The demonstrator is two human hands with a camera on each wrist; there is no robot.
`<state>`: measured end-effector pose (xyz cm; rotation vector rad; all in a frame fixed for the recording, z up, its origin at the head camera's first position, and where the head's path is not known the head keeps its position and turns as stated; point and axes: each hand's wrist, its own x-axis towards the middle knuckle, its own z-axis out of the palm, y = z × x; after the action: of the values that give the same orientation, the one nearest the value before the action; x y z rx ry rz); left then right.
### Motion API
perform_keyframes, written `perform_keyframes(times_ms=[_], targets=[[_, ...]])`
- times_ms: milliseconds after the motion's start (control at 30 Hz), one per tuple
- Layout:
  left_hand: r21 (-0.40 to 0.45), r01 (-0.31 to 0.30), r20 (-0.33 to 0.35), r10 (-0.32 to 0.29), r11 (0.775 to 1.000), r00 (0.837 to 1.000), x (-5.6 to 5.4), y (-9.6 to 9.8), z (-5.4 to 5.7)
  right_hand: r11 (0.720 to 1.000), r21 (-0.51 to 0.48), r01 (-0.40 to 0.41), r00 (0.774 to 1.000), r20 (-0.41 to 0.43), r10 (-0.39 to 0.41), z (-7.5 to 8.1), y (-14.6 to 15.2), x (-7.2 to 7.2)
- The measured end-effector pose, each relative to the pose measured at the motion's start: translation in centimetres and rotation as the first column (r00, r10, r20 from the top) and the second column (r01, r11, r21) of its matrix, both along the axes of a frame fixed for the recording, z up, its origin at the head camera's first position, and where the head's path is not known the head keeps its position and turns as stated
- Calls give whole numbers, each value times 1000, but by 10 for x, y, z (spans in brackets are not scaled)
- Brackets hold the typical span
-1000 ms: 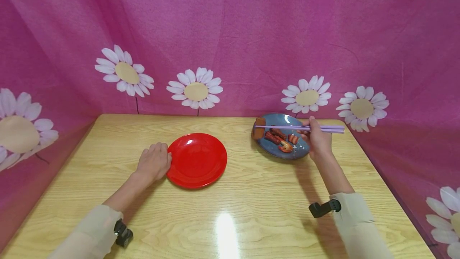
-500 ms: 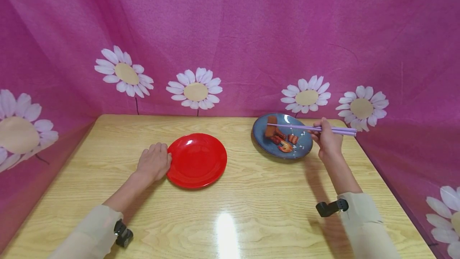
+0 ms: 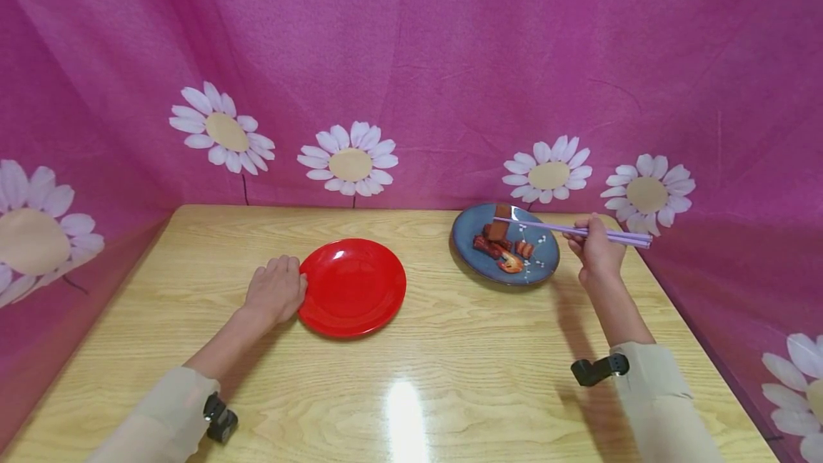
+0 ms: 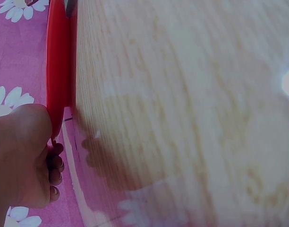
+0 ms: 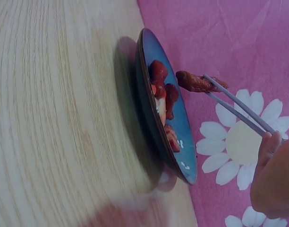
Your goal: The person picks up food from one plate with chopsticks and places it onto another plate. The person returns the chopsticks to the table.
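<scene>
My left hand holds the left rim of a red plate. In the left wrist view the thumb lies along the plate's edge, with the fingers curled at its underside. My right hand grips a pair of purple chopsticks near their rear part. Pinched between the tips is a flat brown piece of meat, which the right wrist view shows raised over the blue plate. On that plate lie dark red meat pieces, an orange shrimp-like piece and a small ribbed piece.
Both plates stand on a light wooden table. A pink cloth printed with white flowers hangs behind the table and along its sides. Small black cameras are strapped on both sleeves.
The right hand has moved to the right, carrying the piece of meat in the chopsticks from the blue plate's left rim toward its back middle. My left hand and the red plate stay put.
</scene>
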<state>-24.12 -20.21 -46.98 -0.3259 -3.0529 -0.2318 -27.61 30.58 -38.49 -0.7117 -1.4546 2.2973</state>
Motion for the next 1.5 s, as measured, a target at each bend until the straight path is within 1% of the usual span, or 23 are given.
perform_keyframes(times_ms=[233,533,700,967,1200,1367,1500], targets=[[-5,-1,6,1,1000,1000,0,-1,1,999,7,41,999,18,-41,-4,5,-3],[2,6,3,-6,1000,1000,1,0,3,997,9,81,997,-15,-80,-8,10,-7],[6,11,-14,-11,1000,1000,1,0,4,996,6,93,995,-33,-93,-11,11,-8],[9,10,-3,-10,1000,1000,-1,0,1,993,16,119,993,-17,-119,-12,12,-10],[-3,8,7,-8,1000,1000,0,0,2,989,2,146,989,-22,-146,-15,12,-13],[4,11,11,-11,1000,1000,1,0,3,988,22,154,988,-8,-154,-16,9,-16],[10,10,6,-10,1000,1000,0,0,1,988,44,147,989,0,-147,-16,5,-19]])
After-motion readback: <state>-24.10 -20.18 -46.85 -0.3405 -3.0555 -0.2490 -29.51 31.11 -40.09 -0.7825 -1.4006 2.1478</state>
